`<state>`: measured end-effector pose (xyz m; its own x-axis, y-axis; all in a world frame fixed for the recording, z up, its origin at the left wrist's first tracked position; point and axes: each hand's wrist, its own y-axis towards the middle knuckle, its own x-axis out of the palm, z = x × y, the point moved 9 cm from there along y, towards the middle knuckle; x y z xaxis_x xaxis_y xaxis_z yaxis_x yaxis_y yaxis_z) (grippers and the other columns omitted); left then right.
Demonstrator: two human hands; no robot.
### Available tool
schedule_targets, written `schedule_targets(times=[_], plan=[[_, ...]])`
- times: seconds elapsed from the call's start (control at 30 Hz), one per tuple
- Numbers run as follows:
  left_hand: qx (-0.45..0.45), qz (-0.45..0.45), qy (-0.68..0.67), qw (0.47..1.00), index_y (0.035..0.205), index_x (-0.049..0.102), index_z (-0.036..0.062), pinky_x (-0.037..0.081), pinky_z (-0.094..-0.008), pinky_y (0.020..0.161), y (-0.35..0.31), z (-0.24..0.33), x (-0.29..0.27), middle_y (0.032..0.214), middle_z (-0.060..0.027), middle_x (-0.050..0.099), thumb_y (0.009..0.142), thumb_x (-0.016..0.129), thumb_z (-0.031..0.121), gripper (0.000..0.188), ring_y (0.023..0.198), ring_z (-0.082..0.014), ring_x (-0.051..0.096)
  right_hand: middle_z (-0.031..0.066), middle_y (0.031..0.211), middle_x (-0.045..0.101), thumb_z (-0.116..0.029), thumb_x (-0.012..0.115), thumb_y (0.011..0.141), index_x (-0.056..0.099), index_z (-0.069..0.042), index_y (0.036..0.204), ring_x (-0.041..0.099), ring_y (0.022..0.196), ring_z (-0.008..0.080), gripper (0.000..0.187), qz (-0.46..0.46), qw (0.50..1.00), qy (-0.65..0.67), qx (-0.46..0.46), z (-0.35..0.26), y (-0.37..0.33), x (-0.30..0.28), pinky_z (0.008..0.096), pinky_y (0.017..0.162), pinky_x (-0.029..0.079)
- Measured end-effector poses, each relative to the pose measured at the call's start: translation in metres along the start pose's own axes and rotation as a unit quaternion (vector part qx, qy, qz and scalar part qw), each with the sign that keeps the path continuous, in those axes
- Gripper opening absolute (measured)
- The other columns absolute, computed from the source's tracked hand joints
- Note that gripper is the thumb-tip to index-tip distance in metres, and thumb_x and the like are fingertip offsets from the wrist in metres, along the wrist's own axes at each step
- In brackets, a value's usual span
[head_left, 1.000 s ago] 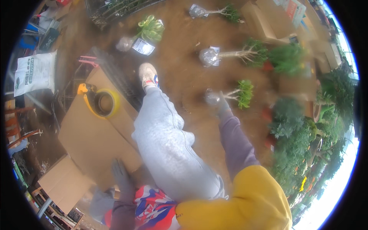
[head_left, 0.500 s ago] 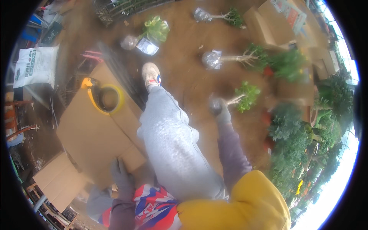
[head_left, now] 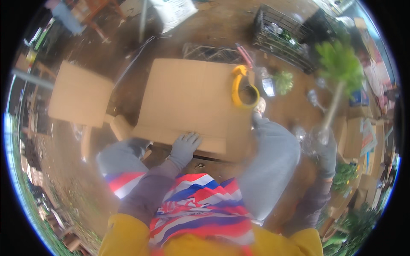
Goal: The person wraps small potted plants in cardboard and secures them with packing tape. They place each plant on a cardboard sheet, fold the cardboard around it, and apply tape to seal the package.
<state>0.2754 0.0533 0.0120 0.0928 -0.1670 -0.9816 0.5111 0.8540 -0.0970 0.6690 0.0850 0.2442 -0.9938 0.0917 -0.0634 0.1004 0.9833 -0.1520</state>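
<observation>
My left hand (head_left: 184, 150), in a grey glove, lies open on the near flap of a flattened cardboard box (head_left: 183, 98), its fingers stretched over the edge. On the right, my gloved right hand (head_left: 327, 158) is closed round the wrapped root ball of a small potted-type tree (head_left: 338, 100). Its thin trunk rises to a crown of green leaves, blurred by motion. Clear or silvery film seems to cover the ball. A yellow tape dispenser (head_left: 235, 87) with a roll of tape (head_left: 248, 96) rests on the cardboard's right side, apart from both hands.
Beyond the cardboard stands a black plastic crate (head_left: 284, 38) with plants inside. Another wrapped plant (head_left: 282, 82) lies on the brown floor. A smaller cardboard piece (head_left: 80, 94) is at the left, a white sack (head_left: 174, 13) at the back. Cardboard boxes (head_left: 363, 136) stand at the far right.
My view has swung left, bringing the cardboard to the middle. The right hand has lifted the small tree off the floor, crown up. The left hand still rests on the cardboard.
</observation>
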Motion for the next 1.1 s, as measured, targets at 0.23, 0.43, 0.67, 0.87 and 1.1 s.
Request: schedule_targets(times=[0.23, 0.43, 0.67, 0.87, 1.1], plan=[[-0.030, 0.061, 0.006, 0.998, 0.116, 0.068, 0.0163, 0.048, -0.0373, 0.094, -0.005, -0.028, -0.045, 0.112, -0.0037, 0.069, 0.088, 0.055, 0.018, 0.031, 0.110, -0.0219, 0.064, 0.0044, 0.099, 0.067, -0.007, 0.086, 0.073, 0.063, -0.001, 0.112, 0.066, 0.090, 0.0132, 0.046, -0.253, 0.959, -0.038, 0.125, 0.064, 0.082, 0.219, 0.0283, 0.076, 0.053], [-0.056, 0.031, -0.025, 0.998, 0.110, 0.069, 0.0150, 0.049, -0.0398, 0.089, 0.001, -0.038, -0.042, 0.103, -0.0068, 0.069, 0.089, 0.055, 0.018, 0.026, 0.100, -0.0243, 0.066, 0.0134, 0.103, 0.070, -0.027, 0.084, 0.068, 0.067, -0.002, 0.115, 0.068, 0.094, 0.0255, 0.056, -0.448, 0.854, -0.258, 0.055, 0.152, 0.105, 0.319, 0.0355, 0.082, 0.053], [-0.014, 0.098, -0.044, 0.994, 0.098, 0.068, 0.0149, 0.049, -0.0406, 0.084, 0.002, -0.026, -0.033, 0.098, -0.0071, 0.065, 0.087, 0.056, 0.018, 0.016, 0.097, -0.0258, 0.063, 0.0195, 0.108, 0.070, -0.036, 0.081, 0.071, 0.066, -0.004, 0.121, 0.068, 0.099, 0.0332, 0.061, -0.378, 0.776, -0.505, -0.026, 0.175, 0.093, 0.320, 0.0393, 0.089, 0.052], [0.045, 0.187, -0.013, 0.981, 0.091, 0.068, 0.0124, 0.047, -0.0393, 0.089, 0.007, -0.002, -0.031, 0.115, -0.0069, 0.062, 0.083, 0.061, 0.020, 0.013, 0.110, -0.0258, 0.058, 0.0207, 0.122, 0.065, -0.035, 0.082, 0.078, 0.056, -0.001, 0.137, 0.063, 0.113, 0.0331, 0.073, -0.385, 0.856, -0.344, -0.004, 0.170, 0.091, 0.286, 0.0402, 0.097, 0.049], [0.034, 0.251, -0.089, 0.963, 0.084, 0.069, 0.0081, 0.035, -0.0462, 0.115, 0.020, -0.009, -0.063, 0.144, -0.0144, 0.054, 0.084, 0.062, 0.020, 0.014, 0.136, -0.0327, 0.046, 0.0226, 0.129, 0.061, -0.032, 0.083, 0.077, 0.052, -0.002, 0.142, 0.061, 0.118, 0.0346, 0.078, -0.321, 0.845, -0.425, -0.049, 0.171, 0.081, 0.289, 0.0418, 0.101, 0.047]])
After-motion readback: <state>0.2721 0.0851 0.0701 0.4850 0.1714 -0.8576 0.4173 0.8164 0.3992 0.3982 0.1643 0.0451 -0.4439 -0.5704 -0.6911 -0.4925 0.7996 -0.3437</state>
